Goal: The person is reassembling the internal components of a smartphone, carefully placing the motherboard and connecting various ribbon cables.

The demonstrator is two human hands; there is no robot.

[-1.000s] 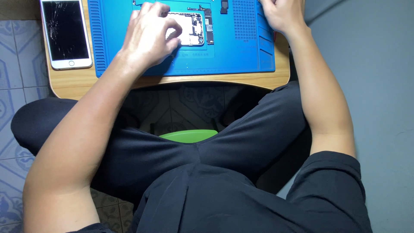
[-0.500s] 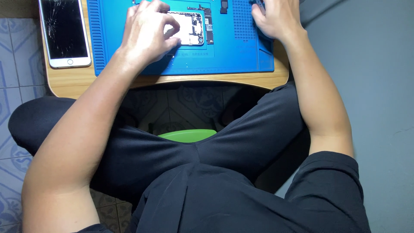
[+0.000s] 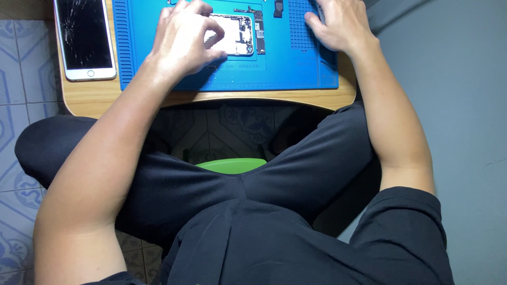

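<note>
My left hand rests on the blue work mat, fingers curled over the left part of an opened phone body with the thumb at its lower edge. The phone lies flat, and its inner boards and a dark strip show. My right hand lies palm-down on the mat's top right corner with the thumb spread. Its fingertips run out of the top of the view, and I see nothing in it.
A white phone with a cracked dark screen lies left of the mat on the small wooden table. A small dark part sits at the mat's top edge. Below are my crossed legs, a green stool, tiled floor and a grey wall on the right.
My right hand has slid a little down and left on the mat's corner and spread its thumb. My left hand stays on the opened phone.
</note>
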